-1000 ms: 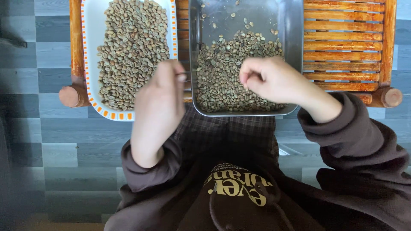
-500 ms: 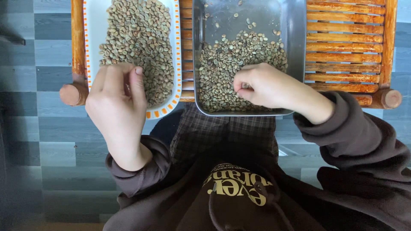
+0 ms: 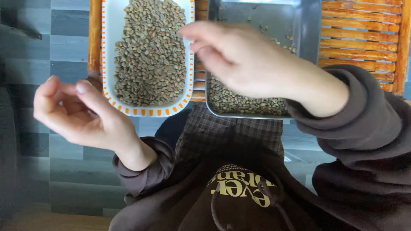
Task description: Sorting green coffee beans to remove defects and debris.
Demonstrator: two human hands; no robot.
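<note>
Here the right hand [image 3: 239,60] hangs blurred between the metal tray [image 3: 307,30] and the white dish [image 3: 108,51] of green coffee beans [image 3: 150,55], fingers drawn narrowly together, though whether they pinch a bean cannot be told. The left hand [image 3: 77,113] is lifted palm-up off to the side over the floor [image 3: 64,55], fingers loosely curled and apparently empty. Any bean let go over the gap between the vessels could drop through the wooden slats [image 3: 355,32]; both vessels overhang the near edge, so a sleeve [image 3: 364,115] could tip them.
</note>
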